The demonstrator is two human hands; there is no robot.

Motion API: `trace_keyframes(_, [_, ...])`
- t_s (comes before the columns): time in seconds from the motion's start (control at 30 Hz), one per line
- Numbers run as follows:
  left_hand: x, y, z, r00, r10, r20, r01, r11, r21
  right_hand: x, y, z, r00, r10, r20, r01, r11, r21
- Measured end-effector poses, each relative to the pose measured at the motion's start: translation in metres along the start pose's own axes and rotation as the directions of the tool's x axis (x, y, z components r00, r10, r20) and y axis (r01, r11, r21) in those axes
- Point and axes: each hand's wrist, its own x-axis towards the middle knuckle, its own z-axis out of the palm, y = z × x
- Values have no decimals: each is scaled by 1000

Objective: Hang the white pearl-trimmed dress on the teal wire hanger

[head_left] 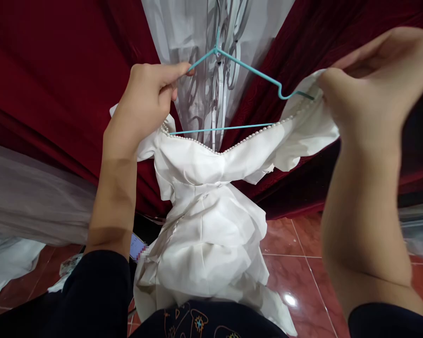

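Observation:
A white dress with a pearl-beaded neckline hangs in front of me, its skirt bunched in folds toward my body. The thin light-blue hanger runs inside its top, with the lower bar behind the neckline. My left hand pinches the hanger's left arm between thumb and fingers, over the dress's left shoulder. At the right, my right hand is closed on the edge of the puffed sleeve, beside the tip of the hanger's right arm. The fingertips of that hand are partly hidden.
Dark red curtains hang on both sides, with sheer white fabric and white curled metalwork between them. Below lies a red tiled floor. White fabric rests at the lower left, near a lit phone screen.

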Motion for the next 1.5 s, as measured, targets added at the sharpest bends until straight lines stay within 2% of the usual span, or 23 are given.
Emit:
trace_keyframes(0.1, [5, 6, -8, 994, 24, 106, -27, 999, 28, -3, -8, 32, 999, 24, 24, -29, 981, 194])
trace_keyframes(0.17, [15, 7, -18, 975, 48, 216, -66, 995, 77, -8, -15, 45, 997, 0, 75, -21, 962, 272])
trace_keyframes(0.2, [20, 6, -23, 951, 65, 302, -104, 988, 113, -10, -17, 47, 994, -15, 104, -17, 955, 297])
trace_keyframes(0.3, [36, 2, -33, 817, 127, 563, -267, 948, 174, -13, -18, 40, 987, -7, 161, -49, 938, 344])
trace_keyframes(0.33, [39, 1, -34, 787, 143, 601, -300, 939, 169, -14, -17, 35, 989, -23, 145, -29, 938, 346])
trace_keyframes(0.37, [41, 1, -33, 778, 153, 610, -310, 937, 161, -16, -17, 31, 991, -70, 115, 27, 940, 340])
trace_keyframes(0.43, [41, 2, -30, 803, 145, 577, -281, 947, 153, -25, -15, 25, 971, -233, 56, 205, 927, 313])
trace_keyframes(0.5, [38, 4, -25, 817, 83, 571, -206, 966, 154, -40, -12, 27, 909, -406, 88, 368, 885, 286])
trace_keyframes(0.53, [36, 4, -23, 833, 38, 552, -140, 980, 143, -49, -9, 32, 868, -473, 152, 422, 863, 278])
trace_keyframes(0.6, [30, 1, -22, 874, -33, 484, -17, 995, 99, -68, 0, 46, 764, -540, 352, 470, 840, 269])
trace_keyframes(0.63, [27, -2, -23, 895, -49, 443, 3, 995, 103, -76, 6, 54, 715, -539, 446, 471, 842, 263])
trace_keyframes(0.67, [23, -7, -25, 914, -50, 403, -7, 990, 140, -84, 12, 60, 685, -521, 509, 461, 851, 251])
trace_keyframes(0.7, [19, -13, -29, 924, -43, 379, -37, 979, 200, -91, 17, 66, 682, -497, 536, 447, 864, 232])
trace_keyframes(0.8, [3, -31, -47, 950, 14, 313, -112, 948, 298, -108, 26, 71, 754, -461, 467, 427, 885, 185])
trace_keyframes(0.93, [-25, -41, -69, 988, 72, 140, -87, 991, 102, -122, 20, 68, 809, -439, 391, 419, 897, 140])
trace_keyframes(1.07, [-44, -42, -72, 992, 47, -114, -41, 998, 53, -125, 14, 71, 827, -429, 362, 402, 903, 151])
trace_keyframes(1.13, [-45, -48, -71, 977, 51, -207, -35, 996, 79, -123, 13, 72, 833, -430, 347, 404, 902, 149])
trace_keyframes(1.2, [-38, -61, -71, 969, 37, -246, -11, 995, 103, -122, 13, 71, 838, -427, 341, 407, 904, 133])
trace_keyframes(1.3, [-19, -87, -76, 964, -54, -260, 79, 993, 88, -121, 10, 65, 836, -429, 343, 407, 903, 138])
trace_keyframes(1.4, [-6, -110, -88, 931, -120, -345, 147, 988, 53, -124, 6, 61, 832, -438, 341, 414, 899, 143])
trace_keyframes(1.5, [-19, -116, -100, 917, -84, -391, 131, 987, 94, -127, 3, 60, 835, -415, 361, 399, 909, 121])
